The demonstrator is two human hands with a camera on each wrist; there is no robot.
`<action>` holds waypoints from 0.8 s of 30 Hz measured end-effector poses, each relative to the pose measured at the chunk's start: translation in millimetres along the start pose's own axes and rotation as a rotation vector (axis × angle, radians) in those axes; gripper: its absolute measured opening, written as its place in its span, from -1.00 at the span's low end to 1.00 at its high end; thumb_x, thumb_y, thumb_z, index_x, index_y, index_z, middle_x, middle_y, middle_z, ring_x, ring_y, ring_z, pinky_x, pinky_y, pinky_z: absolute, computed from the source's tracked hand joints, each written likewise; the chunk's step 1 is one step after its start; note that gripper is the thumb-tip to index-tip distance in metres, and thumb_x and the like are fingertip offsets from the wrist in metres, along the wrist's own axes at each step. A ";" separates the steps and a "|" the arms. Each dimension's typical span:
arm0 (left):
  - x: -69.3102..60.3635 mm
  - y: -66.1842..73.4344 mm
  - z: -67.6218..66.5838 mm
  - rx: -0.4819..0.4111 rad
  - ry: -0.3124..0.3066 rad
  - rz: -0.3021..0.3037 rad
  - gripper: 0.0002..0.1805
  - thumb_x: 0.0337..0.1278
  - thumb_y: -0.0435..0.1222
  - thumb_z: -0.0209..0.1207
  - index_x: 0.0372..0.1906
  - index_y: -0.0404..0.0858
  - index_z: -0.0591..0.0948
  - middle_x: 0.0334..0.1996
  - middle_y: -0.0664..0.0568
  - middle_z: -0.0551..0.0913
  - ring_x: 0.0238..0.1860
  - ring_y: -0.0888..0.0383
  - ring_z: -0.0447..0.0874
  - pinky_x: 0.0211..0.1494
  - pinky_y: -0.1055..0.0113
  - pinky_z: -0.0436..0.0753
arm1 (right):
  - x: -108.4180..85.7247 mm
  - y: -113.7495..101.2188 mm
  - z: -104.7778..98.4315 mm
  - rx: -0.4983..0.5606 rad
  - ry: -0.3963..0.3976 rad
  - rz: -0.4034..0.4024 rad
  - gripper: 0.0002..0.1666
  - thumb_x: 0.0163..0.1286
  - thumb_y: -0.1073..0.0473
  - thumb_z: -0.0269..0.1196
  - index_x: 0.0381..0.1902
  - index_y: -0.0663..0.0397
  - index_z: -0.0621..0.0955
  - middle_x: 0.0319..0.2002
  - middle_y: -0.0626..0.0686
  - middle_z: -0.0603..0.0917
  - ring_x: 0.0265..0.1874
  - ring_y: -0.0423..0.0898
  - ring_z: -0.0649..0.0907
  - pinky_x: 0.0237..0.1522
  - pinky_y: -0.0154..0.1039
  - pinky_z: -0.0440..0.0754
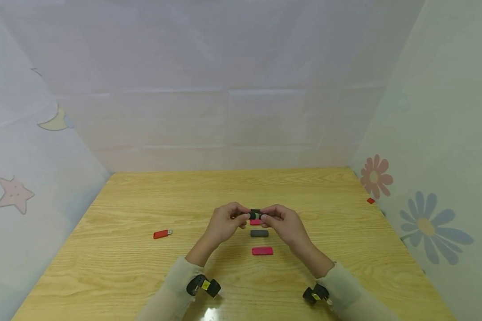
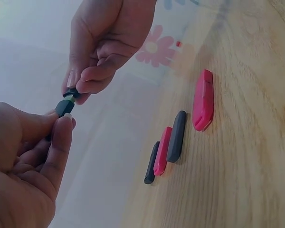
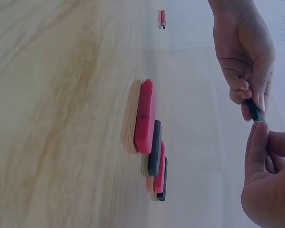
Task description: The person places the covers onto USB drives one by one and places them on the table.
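Both hands are raised above the table over a row of sticks. The left hand [image 1: 223, 223] pinches one end of a small black USB stick [image 2: 64, 107] between thumb and fingertips. Its other end is pinched by the right hand [image 1: 284, 223]. A narrow pale greenish section shows between the two dark parts; whether they are joined there, I cannot tell. Below lie a pink stick [image 1: 262, 251], a grey stick [image 1: 259, 233], a second pink stick [image 2: 163, 151] and a black stick [image 2: 152, 164], lined up one behind another. Fingers hide much of the held piece.
On the left of the wooden table [image 1: 104, 267] lies a red USB stick [image 1: 161, 234], its metal plug bare. A small red piece [image 1: 370, 200] is near the right edge, by the flower-printed sheet [image 1: 433, 133]. Pale sheets enclose the back and both sides.
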State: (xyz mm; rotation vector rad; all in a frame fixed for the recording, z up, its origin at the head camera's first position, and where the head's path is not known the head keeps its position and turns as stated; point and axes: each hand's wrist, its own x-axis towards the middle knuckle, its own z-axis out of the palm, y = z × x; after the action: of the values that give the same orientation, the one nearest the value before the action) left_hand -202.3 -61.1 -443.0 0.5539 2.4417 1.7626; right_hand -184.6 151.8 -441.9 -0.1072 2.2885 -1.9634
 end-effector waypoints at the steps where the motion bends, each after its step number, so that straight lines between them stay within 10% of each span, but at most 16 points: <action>1: 0.4 0.5 0.7 0.000 -0.002 0.000 -0.88 0.37 -0.33 0.25 -0.11 -0.27 0.72 -0.31 -0.21 0.74 -0.40 0.21 0.70 -0.19 -0.12 0.71 | 0.1 0.2 0.2 0.004 0.001 0.003 -0.79 0.45 0.23 0.30 -0.01 0.19 0.69 -0.08 0.30 0.72 -0.09 0.29 0.72 0.10 0.11 0.65; 15: 6.4 4.6 4.7 0.062 -0.024 -0.025 -0.89 0.39 -0.29 0.24 -0.09 -0.19 0.71 -0.42 0.03 0.71 -0.38 0.18 0.71 -0.23 0.07 0.73 | 1.8 -2.8 -1.8 0.022 -0.008 -0.002 -0.80 0.47 0.28 0.27 0.00 0.21 0.69 -0.06 0.37 0.70 -0.10 0.30 0.71 0.10 0.13 0.64; 24: 15.4 -5.2 3.2 0.149 -0.058 0.019 -0.85 0.41 -0.26 0.23 -0.02 -0.18 0.69 -0.30 0.03 0.76 -0.33 0.22 0.71 -0.24 0.21 0.71 | 10.0 1.1 -2.8 -0.064 0.019 0.023 -0.77 0.44 0.18 0.32 0.01 0.09 0.71 -0.15 0.08 0.76 -0.13 0.04 0.75 0.09 0.14 0.64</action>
State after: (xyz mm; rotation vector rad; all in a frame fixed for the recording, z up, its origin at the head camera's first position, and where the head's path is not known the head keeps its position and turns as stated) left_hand -217.1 -54.5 -446.7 0.6341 2.5500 1.5563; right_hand -194.9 153.3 -443.1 -0.0677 2.3537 -1.8893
